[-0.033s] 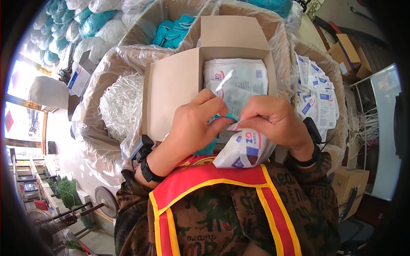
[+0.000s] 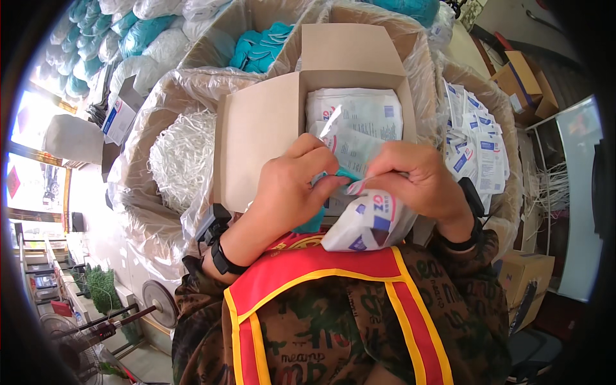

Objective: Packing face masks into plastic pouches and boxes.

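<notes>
Both my hands meet above the near edge of an open cardboard box (image 2: 258, 138). With thumb and forefinger, my left hand (image 2: 292, 183) pinches a piece of teal material (image 2: 348, 174), mostly hidden by the fingers. My right hand (image 2: 414, 183) is closed on the mouth of a white printed packet (image 2: 375, 221), which hangs tilted below it against my vest. Another patch of teal material (image 2: 311, 222) shows under my left hand; I cannot tell if it joins the pinched piece. Flat white printed packets (image 2: 362, 106) lie inside the box, just beyond my fingers.
To the left, a plastic-lined carton holds a heap of white strips (image 2: 184, 160). Another lined carton on the right is filled with white packets (image 2: 478, 141). Teal pieces (image 2: 260, 48) lie in a carton behind. Stuffed bags (image 2: 144, 35) are piled at the far left.
The white packet's lower end has swung slightly upward and to the right. A little more teal shows between my fingertips. Both hands keep their grip.
</notes>
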The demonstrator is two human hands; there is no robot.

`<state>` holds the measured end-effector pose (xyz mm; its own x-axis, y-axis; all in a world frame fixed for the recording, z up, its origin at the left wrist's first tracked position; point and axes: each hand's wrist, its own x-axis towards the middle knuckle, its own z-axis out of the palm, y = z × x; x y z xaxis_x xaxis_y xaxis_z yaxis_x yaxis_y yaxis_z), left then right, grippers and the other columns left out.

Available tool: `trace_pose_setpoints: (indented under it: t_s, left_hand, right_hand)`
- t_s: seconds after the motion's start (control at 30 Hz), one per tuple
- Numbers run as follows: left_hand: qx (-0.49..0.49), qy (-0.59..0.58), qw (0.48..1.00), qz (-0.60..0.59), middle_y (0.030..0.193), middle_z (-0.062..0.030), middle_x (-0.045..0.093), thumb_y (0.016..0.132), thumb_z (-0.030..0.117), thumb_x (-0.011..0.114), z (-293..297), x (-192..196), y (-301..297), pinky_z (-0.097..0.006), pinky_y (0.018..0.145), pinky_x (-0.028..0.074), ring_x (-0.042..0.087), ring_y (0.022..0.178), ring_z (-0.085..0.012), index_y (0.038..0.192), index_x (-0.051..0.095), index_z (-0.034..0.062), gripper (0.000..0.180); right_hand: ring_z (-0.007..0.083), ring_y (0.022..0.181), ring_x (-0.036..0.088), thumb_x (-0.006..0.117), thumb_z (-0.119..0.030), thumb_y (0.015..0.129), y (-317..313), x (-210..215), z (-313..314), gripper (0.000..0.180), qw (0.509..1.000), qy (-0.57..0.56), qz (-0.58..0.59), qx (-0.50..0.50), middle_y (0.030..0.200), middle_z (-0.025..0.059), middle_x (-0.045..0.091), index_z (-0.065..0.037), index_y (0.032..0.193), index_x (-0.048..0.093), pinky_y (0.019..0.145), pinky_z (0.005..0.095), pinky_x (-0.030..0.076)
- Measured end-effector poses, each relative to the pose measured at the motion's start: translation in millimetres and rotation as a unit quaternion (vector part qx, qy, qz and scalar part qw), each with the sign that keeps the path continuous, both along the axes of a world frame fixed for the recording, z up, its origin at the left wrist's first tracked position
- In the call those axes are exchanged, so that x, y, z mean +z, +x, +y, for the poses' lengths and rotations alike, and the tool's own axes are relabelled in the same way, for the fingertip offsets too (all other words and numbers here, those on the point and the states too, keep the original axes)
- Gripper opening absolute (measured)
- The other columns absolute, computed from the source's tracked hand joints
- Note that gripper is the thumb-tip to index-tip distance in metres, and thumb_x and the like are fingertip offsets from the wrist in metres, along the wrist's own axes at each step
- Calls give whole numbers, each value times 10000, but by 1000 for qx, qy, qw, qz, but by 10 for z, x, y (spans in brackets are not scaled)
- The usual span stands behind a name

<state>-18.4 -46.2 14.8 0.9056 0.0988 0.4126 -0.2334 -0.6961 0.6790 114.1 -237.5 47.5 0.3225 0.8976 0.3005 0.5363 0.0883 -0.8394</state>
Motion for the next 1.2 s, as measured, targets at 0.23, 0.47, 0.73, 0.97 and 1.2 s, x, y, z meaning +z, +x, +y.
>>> trace_pose_setpoints:
  t_s: [0.23,0.47,0.73,0.97,1.2]
  left_hand:
    - [13,-505,858,-88,795,-31,584,831,-10,676,242,67,-123,-243,507,410,548,614,-101,809,507,72,189]
    - [153,-511,819,-211,733,19,564,909,38,639,889,321,-531,-163,449,306,420,510,-41,937,576,73,77]
    - [164,-438,834,-293,748,-45,475,1030,302,512,1234,245,-688,-236,649,347,404,668,-113,766,480,62,358]
    - [254,-329,892,-179,676,-85,511,1042,350,445,855,275,-455,-251,683,357,478,706,-138,599,426,68,525]
    - [158,-325,932,-27,701,-11,549,948,188,617,689,94,-274,-223,532,358,448,570,-67,733,558,55,260]
  right_hand:
    - [33,762,527,643,-35,914,279,47,-278,31,982,50,99,-151,815,-34,592,-34,895,619,690,189,425]
    - [42,754,528,580,-82,960,684,168,-522,46,973,61,70,-209,819,-31,588,-38,949,591,694,203,434]
    - [260,823,631,686,-157,847,773,-330,266,234,946,-205,-249,14,931,117,602,-4,1013,628,732,354,491]
    - [386,959,627,773,-241,757,700,-575,653,542,911,-302,-281,-28,1058,193,608,-24,1207,562,841,452,486]
    - [363,945,633,795,-241,730,628,-613,631,428,915,-353,-194,29,995,187,660,-30,1067,636,829,415,490]
